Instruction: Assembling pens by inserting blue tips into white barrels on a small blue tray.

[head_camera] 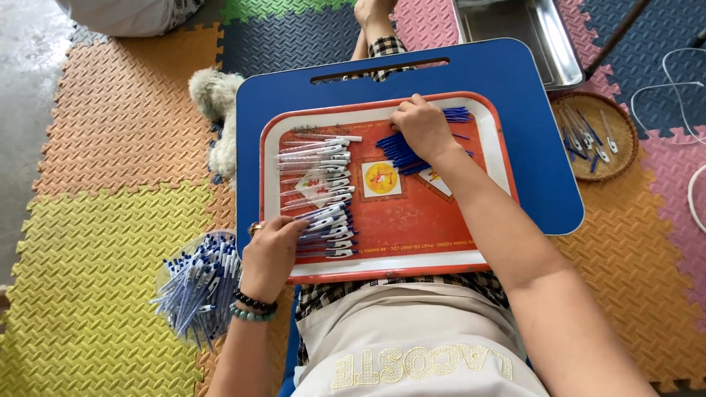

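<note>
— Pens lay everywhere in the head view, didn't they? Where were the hands?

— Both were on the red tray [412, 220], which sat on a blue lap board [515, 81] across the person's legs. The left hand [271, 254] rested at the tray's near left corner, fingers curled against the lower end of a row of white pen barrels [320, 187] with blue tips. Whether it actually gripped one, I could not tell; the fingers were bent narrow and touching the pens. Bead bracelets [254, 306] ringed that wrist.

— And the right?

— The right hand [421, 126] lay palm down at the tray's far edge, pressed on a bunch of blue refills [401, 153] that fanned out under it toward the middle. The fingers were folded over the bunch, so it held them down, though a firm grasp could not be made out.

— What lay beside the board?

— On the person's left, a clear bag of assembled pens [195, 288] sat on the yellow foam mat [81, 279], just beside the left wrist. On the right, a round woven basket [621, 158] held a few loose pen parts. A metal tray [559, 44] stood beyond the board, and a fluffy white toy [215, 95] touched the board's left edge.
</note>
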